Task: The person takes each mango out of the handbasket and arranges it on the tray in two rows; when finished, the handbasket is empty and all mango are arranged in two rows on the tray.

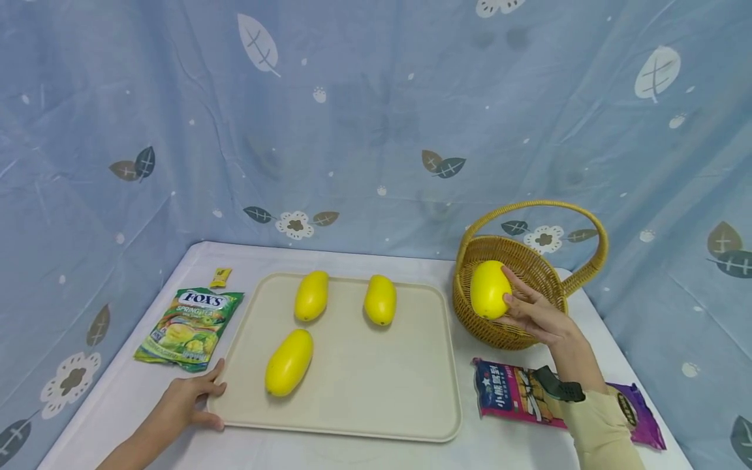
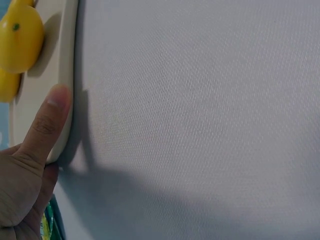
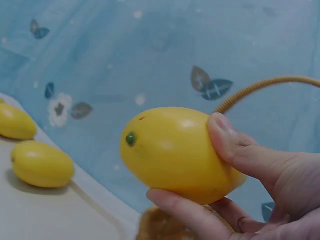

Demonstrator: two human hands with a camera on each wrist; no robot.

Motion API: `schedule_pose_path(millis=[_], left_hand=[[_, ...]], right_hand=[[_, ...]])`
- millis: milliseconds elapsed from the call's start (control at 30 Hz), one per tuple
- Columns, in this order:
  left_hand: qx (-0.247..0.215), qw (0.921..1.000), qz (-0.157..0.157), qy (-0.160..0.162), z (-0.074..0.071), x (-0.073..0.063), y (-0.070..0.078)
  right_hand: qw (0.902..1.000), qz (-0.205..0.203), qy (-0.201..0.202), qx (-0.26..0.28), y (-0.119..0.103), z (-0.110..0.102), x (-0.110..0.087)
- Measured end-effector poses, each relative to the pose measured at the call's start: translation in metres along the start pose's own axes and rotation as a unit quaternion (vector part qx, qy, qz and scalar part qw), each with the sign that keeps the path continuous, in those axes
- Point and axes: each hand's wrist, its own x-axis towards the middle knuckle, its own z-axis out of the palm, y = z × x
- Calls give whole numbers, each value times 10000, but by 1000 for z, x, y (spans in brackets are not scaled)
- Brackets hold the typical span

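My right hand (image 1: 537, 318) holds a yellow mango (image 1: 490, 290) between thumb and fingers, over the wicker basket (image 1: 511, 336). In the right wrist view, a green stem spot shows on the end of this mango (image 3: 175, 152). At the front left corner of the beige tray (image 1: 376, 385), my left hand (image 1: 190, 398) grips the rim. Its thumb lies along the near edge in the left wrist view. Three more mangoes lie on the tray: one back left (image 1: 311, 296), one back centre (image 1: 380, 300) and one front left (image 1: 289, 363).
A green candy bag (image 1: 190, 328) lies left of the tray, with a small yellow wrapped candy (image 1: 220, 277) behind it. Beneath my right forearm are a red-and-blue snack packet (image 1: 511, 391) and a purple packet (image 1: 643, 418). The basket's tall handle (image 1: 534, 203) arches over its opening.
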Motion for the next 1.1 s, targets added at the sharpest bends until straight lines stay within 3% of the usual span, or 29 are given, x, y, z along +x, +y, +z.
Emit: schedule_pose_path(millis=[533,833,1100], left_hand=[[24,10000,-3,30,1,0,-1],[72,9999,103,23,1,0,-3],[53,9997,206,135,1,-1,-4]], right_hand=[[9963,101,-608,598,32,38,-11],[9964,280,-638,476,56,50,-16],[9918,398,-841,877,79,61,-16]])
